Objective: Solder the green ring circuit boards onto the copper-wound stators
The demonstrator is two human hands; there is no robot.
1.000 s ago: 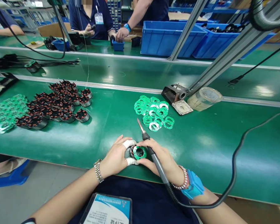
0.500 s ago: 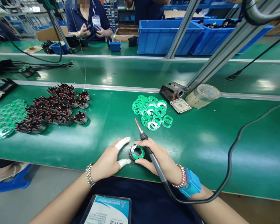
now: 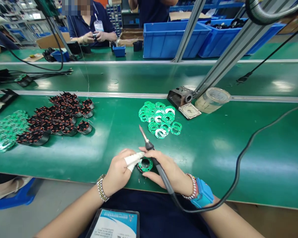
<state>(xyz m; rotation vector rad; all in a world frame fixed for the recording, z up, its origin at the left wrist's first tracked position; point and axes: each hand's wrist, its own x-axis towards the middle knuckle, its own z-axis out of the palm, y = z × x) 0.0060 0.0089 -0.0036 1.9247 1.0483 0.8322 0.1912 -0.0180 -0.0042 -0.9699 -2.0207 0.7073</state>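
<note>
A round motor part with a green ring board on top (image 3: 145, 164) sits on the green table near its front edge. My left hand (image 3: 120, 167), with white covers on two fingers, touches its upper left side; those fingers are pressed together, and whether they pinch anything is too small to tell. Around the part's right side curve the finger and thumb of my right hand (image 3: 169, 168), which also holds a soldering iron (image 3: 161, 172), its tip pointing up and left. Beyond the tip lies a pile of green ring boards (image 3: 157, 117).
Wound motor cores (image 3: 57, 119) and a stack of green boards (image 3: 10, 127) are at the left. An iron stand (image 3: 180, 96), a pad (image 3: 189, 110) and a cloudy jar (image 3: 212, 100) stand back right. The iron's cable (image 3: 240, 158) curves right. A person (image 3: 91, 26) sits opposite.
My left hand has moved right onto the motor part, and its covered fingers have come together. My right hand stays around the part with the iron. The view has shifted slightly.
</note>
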